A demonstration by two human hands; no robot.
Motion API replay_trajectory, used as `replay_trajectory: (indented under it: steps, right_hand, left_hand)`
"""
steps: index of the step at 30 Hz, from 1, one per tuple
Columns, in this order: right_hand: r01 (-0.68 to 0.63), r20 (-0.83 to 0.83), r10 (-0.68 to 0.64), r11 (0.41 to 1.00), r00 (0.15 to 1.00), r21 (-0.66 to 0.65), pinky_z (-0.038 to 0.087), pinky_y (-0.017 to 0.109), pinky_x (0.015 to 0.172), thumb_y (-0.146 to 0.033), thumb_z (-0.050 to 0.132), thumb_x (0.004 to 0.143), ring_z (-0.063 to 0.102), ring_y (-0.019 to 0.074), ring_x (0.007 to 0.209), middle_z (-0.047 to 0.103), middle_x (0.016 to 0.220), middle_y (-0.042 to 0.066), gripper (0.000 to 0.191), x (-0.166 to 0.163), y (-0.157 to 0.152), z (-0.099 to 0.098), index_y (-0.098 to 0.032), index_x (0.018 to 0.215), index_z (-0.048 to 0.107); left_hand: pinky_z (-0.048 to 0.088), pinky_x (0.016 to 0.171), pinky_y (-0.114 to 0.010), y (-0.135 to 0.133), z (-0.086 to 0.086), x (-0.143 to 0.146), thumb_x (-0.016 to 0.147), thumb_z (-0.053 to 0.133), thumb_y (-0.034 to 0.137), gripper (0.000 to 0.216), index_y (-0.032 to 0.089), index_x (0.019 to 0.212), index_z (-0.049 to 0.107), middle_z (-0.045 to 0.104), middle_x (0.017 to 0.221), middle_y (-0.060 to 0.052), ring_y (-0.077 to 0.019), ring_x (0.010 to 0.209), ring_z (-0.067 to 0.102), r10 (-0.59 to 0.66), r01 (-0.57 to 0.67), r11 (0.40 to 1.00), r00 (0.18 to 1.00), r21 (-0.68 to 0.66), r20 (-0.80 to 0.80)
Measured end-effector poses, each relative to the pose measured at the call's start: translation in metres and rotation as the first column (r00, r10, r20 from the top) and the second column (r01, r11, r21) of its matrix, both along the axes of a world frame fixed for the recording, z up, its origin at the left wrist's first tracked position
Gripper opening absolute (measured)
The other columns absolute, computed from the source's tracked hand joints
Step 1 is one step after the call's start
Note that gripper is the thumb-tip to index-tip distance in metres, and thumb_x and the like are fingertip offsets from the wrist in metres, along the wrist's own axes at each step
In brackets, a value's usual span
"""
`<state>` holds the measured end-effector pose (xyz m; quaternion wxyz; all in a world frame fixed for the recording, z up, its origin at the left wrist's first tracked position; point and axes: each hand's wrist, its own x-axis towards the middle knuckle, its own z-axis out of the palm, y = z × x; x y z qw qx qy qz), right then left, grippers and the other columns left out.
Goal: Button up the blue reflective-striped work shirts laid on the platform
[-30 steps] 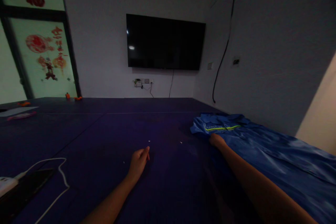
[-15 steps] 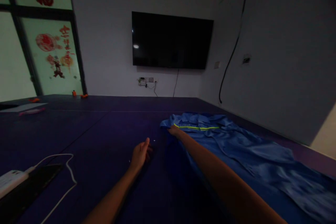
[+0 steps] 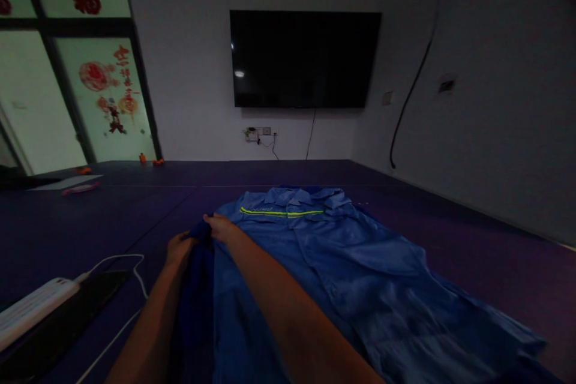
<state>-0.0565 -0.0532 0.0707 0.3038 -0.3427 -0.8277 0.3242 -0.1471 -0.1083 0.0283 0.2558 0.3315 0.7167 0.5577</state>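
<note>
A blue work jacket (image 3: 315, 246) with yellow-green stripes across its chest lies spread on the dark purple surface, collar towards the far wall. My right hand (image 3: 219, 227) grips the jacket's left-hand edge near the shoulder, fingers closed on the cloth. Just to its left, my left hand (image 3: 180, 247) is closed on a darker blue part of the same garment, which looks like a sleeve and hangs down between my forearms. The lower end of that part is in shadow.
A white power strip (image 3: 38, 306) with a white cable lies at the left on a dark flat object (image 3: 85, 306). A pink item (image 3: 81, 188) and small orange things (image 3: 157, 162) sit farther off. A television (image 3: 306, 60) hangs on the wall; a black cable (image 3: 418, 66) dangles at right.
My right hand has brought the jacket to the left and the cloth lies more spread out. My left hand, empty before, has moved left and taken hold of the darker cloth.
</note>
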Motion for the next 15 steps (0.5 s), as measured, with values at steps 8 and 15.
replay_trajectory:
  steps: [8,15]
  right_hand:
    - [0.097,0.264,-0.126,0.988,0.956,0.119,0.031,0.031,0.1,-0.026,0.054,0.08,0.045,0.0231,0.117,0.054,0.123,0.009,0.042,0.153,-0.001,0.008,-0.01,0.119,0.053]
    - [-0.003,0.613,-0.108,0.984,0.783,0.177,0.028,0.038,0.103,-0.046,0.065,0.067,0.032,0.0258,0.126,0.034,0.139,0.008,0.071,0.344,-0.124,-0.001,-0.027,0.131,0.041]
  left_hand:
    - [0.044,0.08,-0.041,-0.001,0.009,0.003,0.066,0.056,0.023,0.047,0.007,0.11,0.057,0.06,0.109,-0.02,-0.0351,0.103,0.053,0.077,-0.142,0.987,0.817,-0.07,-0.571]
    - [0.04,0.078,-0.04,-0.012,0.029,0.043,0.079,0.041,0.038,0.039,0.014,0.106,0.058,0.061,0.104,-0.015,-0.0319,0.1,0.052,0.054,-0.17,0.985,0.472,-0.03,-0.88]
